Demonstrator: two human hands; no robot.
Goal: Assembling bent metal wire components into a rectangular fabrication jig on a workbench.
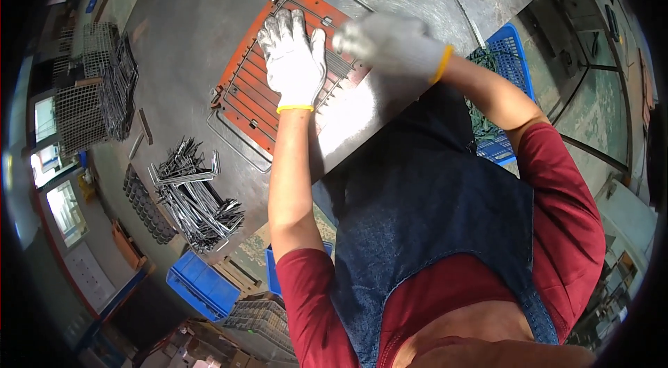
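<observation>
Upper centre of the frame, my left hand [293, 61] presses flat, grip wide, pinning the wire grid [278, 100] into its orange jig [240, 75] on the steel surface [188, 27]. My right hand [390, 44] is blurred, so I cannot tell its grip.

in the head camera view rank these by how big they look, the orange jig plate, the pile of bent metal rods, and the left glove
1. Orange jig plate, partly covered by the hands.
2. Pile of bent metal rods.
3. Left glove.
The glove sits nearer the camera, so the lower two are close.
</observation>
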